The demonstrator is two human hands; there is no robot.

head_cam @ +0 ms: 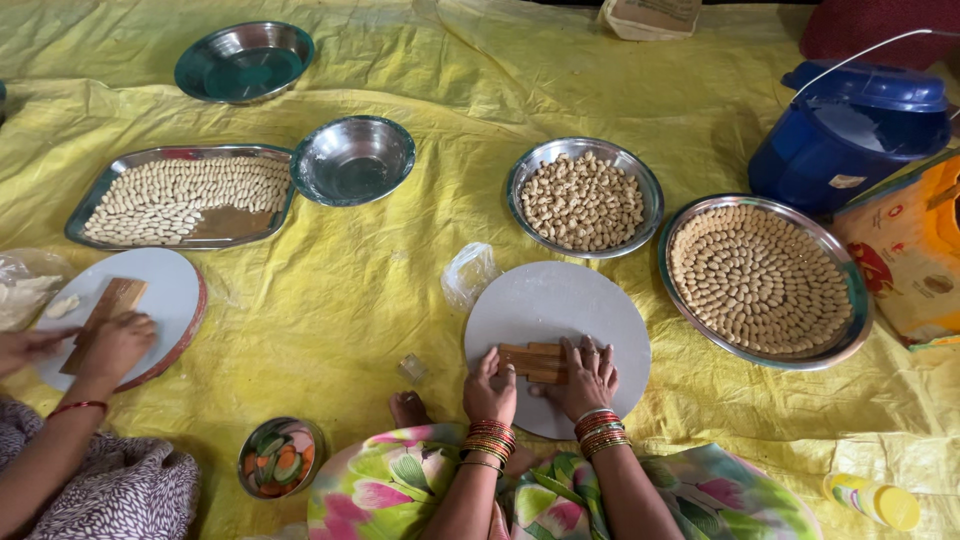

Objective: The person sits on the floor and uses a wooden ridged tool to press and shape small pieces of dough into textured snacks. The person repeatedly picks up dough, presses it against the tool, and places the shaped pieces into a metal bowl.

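Observation:
My left hand and my right hand both press on a small ribbed wooden board lying on a round white slab in front of me. Each wrist carries several red and gold bangles. Just beyond the slab stands a steel bowl full of small dough pieces. At the right a round steel tray holds shaped pieces laid in rings.
Another person's hand at the left presses a wooden board on a second round slab. A rectangular tray of shaped pieces, two empty steel bowls, a blue container and a small bowl of cut vegetables rest on the yellow sheet.

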